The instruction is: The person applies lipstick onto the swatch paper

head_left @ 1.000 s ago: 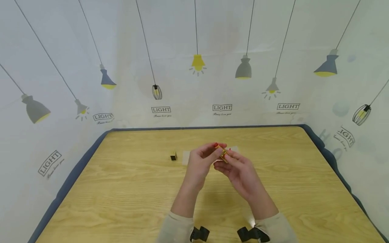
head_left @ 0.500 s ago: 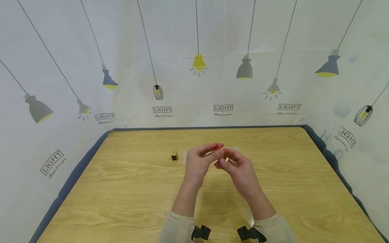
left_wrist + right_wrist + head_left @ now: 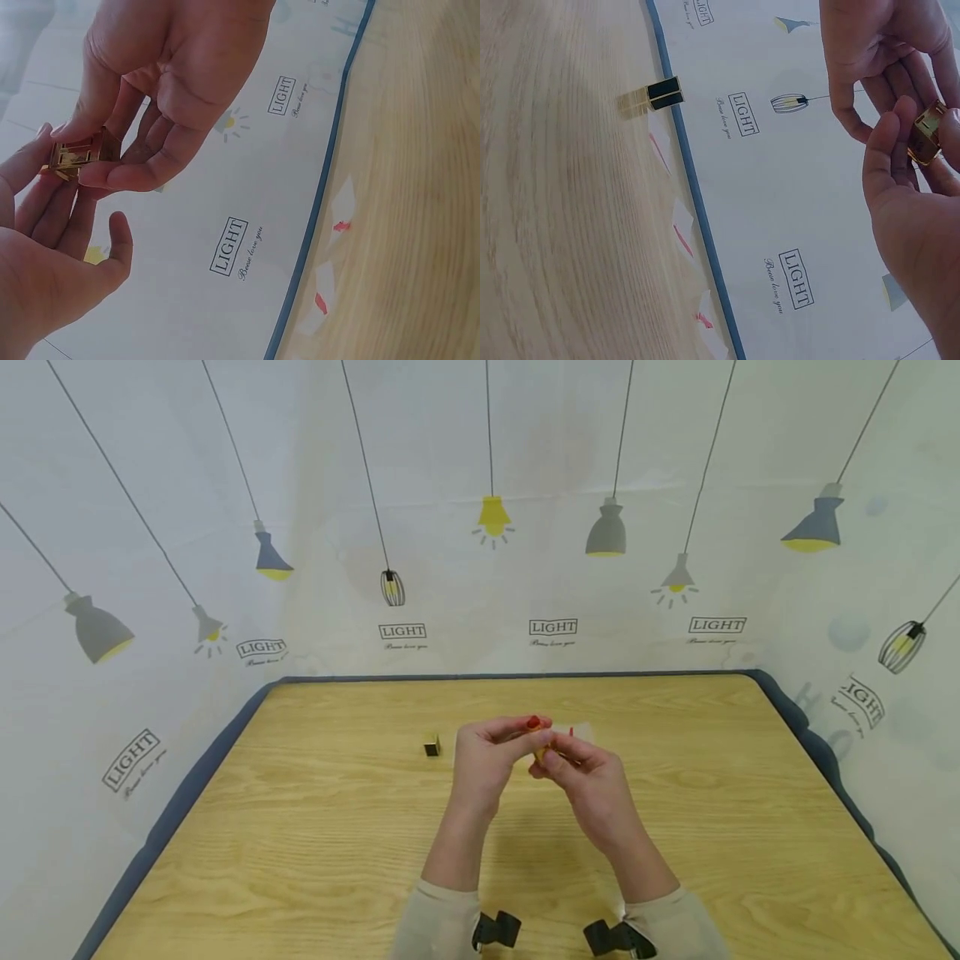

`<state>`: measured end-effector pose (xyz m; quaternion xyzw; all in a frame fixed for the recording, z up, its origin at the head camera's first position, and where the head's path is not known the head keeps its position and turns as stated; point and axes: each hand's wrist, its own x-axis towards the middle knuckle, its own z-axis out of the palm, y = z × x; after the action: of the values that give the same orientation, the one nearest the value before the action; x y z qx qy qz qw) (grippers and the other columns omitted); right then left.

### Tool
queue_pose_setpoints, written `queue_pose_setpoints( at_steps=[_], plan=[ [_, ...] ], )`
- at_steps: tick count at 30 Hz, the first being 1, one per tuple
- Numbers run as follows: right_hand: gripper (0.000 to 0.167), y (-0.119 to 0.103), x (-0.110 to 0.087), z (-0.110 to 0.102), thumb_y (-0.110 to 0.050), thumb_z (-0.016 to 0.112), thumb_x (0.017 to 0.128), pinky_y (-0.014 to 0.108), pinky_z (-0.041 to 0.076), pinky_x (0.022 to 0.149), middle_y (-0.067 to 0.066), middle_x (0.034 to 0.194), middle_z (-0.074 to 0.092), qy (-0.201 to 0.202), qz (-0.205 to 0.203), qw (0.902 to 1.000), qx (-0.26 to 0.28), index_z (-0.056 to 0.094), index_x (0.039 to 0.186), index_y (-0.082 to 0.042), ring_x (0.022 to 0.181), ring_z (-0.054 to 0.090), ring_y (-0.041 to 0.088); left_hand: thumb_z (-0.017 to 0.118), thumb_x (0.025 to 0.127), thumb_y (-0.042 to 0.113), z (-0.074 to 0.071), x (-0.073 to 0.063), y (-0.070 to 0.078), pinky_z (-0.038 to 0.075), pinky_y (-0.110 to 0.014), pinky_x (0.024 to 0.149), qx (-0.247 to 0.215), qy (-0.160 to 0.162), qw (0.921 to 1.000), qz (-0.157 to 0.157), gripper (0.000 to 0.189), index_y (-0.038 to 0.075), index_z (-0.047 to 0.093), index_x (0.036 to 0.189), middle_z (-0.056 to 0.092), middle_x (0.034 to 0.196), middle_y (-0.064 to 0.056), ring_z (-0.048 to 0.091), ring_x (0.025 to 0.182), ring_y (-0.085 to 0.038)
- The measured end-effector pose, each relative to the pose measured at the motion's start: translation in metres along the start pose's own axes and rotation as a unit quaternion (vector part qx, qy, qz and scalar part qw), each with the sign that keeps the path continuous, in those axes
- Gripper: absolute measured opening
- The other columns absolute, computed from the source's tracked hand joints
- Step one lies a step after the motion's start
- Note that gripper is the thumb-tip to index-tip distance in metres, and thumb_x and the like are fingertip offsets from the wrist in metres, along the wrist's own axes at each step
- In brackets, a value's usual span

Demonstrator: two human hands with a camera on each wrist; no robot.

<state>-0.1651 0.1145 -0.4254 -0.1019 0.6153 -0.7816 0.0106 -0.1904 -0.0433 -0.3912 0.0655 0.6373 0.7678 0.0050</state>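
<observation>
A small gold lipstick case (image 3: pixel 84 155) is held between both hands above the table's far half. In the head view its red tip (image 3: pixel 533 722) shows beside my left fingers. My left hand (image 3: pixel 483 764) pinches it between thumb and fingers. From the other side my right hand (image 3: pixel 596 785) grips its gold lower part with thumb and forefinger. Fingers cover much of the case in every view; in the right wrist view a gold face (image 3: pixel 928 135) shows between them.
A black-and-gold cap-like block (image 3: pixel 432 747) stands on the wooden table (image 3: pixel 315 827), left of my hands. White paper slips (image 3: pixel 681 232) with red smears lie along the far edge. Behind rises a wall sheet (image 3: pixel 420 460) printed with lamps.
Right thumb and fingers have shifted around the gold case, with the thumb now lower on it. Left hand keeps its hold, moving slightly left. The black-and-gold block stays on the table.
</observation>
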Motion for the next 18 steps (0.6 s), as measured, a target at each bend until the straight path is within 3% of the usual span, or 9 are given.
queue_pose_setpoints(
  at_steps=[6, 10, 13, 18],
  plan=[
    [0.037, -0.001, -0.002, -0.013, -0.014, 0.062, 0.108, 0.023, 0.059, 0.1, -0.011, 0.122, 0.075, -0.066, -0.002, 0.9978, 0.006, 0.066, 0.143, -0.001, 0.099, 0.076, 0.008, 0.087, 0.09, 0.014, -0.002, -0.001, 0.001, 0.057, -0.04, 0.106, 0.02, -0.03, 0.9993, -0.006, 0.024, 0.003, 0.083, 0.111, 0.084, 0.107, -0.008, 0.076, 0.108, -0.019],
    [0.032, -0.001, -0.002, -0.022, -0.012, 0.063, 0.108, 0.024, 0.059, 0.102, -0.011, 0.125, 0.075, -0.098, -0.01, 0.9951, 0.01, 0.07, 0.139, -0.007, 0.103, 0.077, 0.009, 0.087, 0.09, 0.014, -0.002, -0.002, 0.001, 0.056, -0.041, 0.106, 0.032, -0.046, 0.9984, -0.01, 0.023, 0.003, 0.084, 0.11, 0.084, 0.107, -0.009, 0.075, 0.108, -0.02],
    [0.037, 0.0, -0.001, -0.023, -0.012, 0.066, 0.106, 0.025, 0.06, 0.101, -0.013, 0.124, 0.076, -0.086, -0.017, 0.996, -0.017, 0.067, 0.141, 0.001, 0.103, 0.077, 0.009, 0.088, 0.088, 0.014, -0.001, -0.003, 0.002, 0.059, -0.037, 0.099, 0.036, -0.044, 0.9983, -0.013, 0.023, 0.004, 0.084, 0.109, 0.084, 0.107, -0.009, 0.075, 0.107, -0.019],
    [0.047, -0.001, -0.002, -0.016, -0.008, 0.069, 0.103, 0.022, 0.06, 0.098, -0.017, 0.116, 0.078, -0.031, -0.019, 0.9976, -0.06, 0.058, 0.144, 0.01, 0.098, 0.078, 0.007, 0.089, 0.087, 0.014, 0.002, -0.004, 0.005, 0.062, -0.031, 0.09, 0.037, -0.027, 0.9989, -0.012, 0.024, 0.005, 0.085, 0.109, 0.084, 0.108, -0.01, 0.076, 0.107, -0.018]
  ],
)
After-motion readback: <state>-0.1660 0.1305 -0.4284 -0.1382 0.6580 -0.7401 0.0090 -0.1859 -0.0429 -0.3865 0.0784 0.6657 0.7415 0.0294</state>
